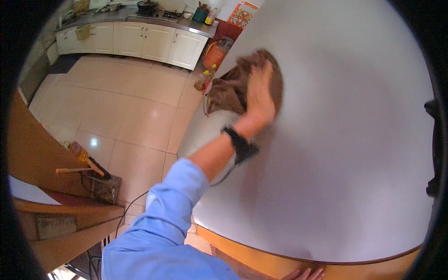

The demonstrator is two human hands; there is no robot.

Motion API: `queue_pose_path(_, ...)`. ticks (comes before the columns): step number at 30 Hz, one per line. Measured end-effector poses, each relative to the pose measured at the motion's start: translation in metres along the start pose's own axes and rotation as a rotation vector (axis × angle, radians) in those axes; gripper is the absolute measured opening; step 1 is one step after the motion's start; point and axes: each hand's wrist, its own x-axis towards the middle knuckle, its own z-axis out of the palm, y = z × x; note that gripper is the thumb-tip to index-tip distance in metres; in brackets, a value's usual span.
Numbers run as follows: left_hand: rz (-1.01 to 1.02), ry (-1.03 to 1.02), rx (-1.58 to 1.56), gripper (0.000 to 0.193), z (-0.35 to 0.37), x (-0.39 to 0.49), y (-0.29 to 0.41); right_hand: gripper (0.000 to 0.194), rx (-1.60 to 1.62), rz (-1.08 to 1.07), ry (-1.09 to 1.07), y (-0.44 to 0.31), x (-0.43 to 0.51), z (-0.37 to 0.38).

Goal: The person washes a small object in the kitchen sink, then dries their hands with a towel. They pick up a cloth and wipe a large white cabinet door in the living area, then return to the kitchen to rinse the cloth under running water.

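Note:
My left hand [260, 87] presses a crumpled brown cloth [227, 98] against a large, smooth whitish panel [332, 140]. The hand lies over the cloth with its fingers pointing toward the far side, and both are blurred. A black band [243, 145] with a thin cable circles the left wrist, below which is a rolled blue sleeve [171, 206]. At the bottom edge of the view, only some fingers of my right hand [308, 274] show, by the orange-brown wooden edge [259, 246] under the panel. The rest of that hand is hidden.
White kitchen cabinets [157, 40] carry a dark counter with a wok [147, 6] and bottles. An orange container [215, 54] stands beyond the panel. Left, a brush [98, 168] lies on a box [105, 189] beside brown wooden furniture [38, 150]. A black cable [131, 203] hangs near my sleeve.

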Motion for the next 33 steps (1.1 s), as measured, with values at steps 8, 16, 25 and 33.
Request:
queue_pose_path(8,0.362,-0.499,-0.068,0.084,-0.05,-0.13,0.128,0.037,-0.003,0.055,0.032,-0.001,0.0,-0.004)
queue_pose_path(16,0.333,-0.078,-0.131,0.07,-0.005,0.04,0.016,0.034,-0.042,0.05,0.134,0.0,0.003,0.008)
queue_pose_path(25,-0.403,0.022,-0.534,0.05,0.002,0.086,-0.186,0.035,-0.083,0.082,0.097,-0.006,0.011,0.013)
queue_pose_path(33,-0.754,0.23,-0.961,0.049,-0.036,-0.069,-0.167,0.035,-0.059,0.1,0.051,-0.006,0.014,0.007)
